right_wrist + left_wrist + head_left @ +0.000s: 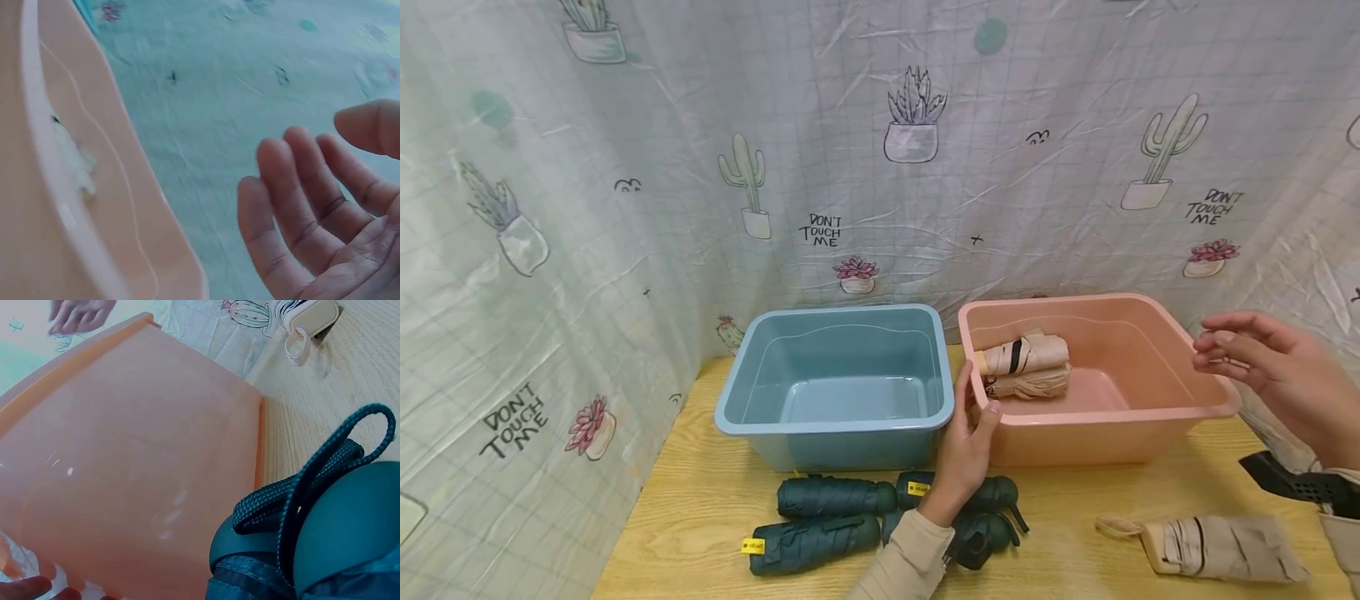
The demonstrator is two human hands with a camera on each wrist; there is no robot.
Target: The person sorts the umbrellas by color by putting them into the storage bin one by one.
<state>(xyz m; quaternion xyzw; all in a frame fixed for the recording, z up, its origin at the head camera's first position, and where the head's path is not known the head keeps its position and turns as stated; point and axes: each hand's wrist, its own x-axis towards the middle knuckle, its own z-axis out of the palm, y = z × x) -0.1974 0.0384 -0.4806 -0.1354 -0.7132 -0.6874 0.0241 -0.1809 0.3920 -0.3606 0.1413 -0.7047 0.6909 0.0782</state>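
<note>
Head view: left hand (964, 457) grips the pink bin (1093, 443) at its near left corner; right hand (1292, 379), fingers loosely curved, holding nothing, hovers beside its right end.

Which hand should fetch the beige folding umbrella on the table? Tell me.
Probably the right hand: it holds nothing and is nearer the beige folding umbrella; the left hand grips the pink basin.
</note>
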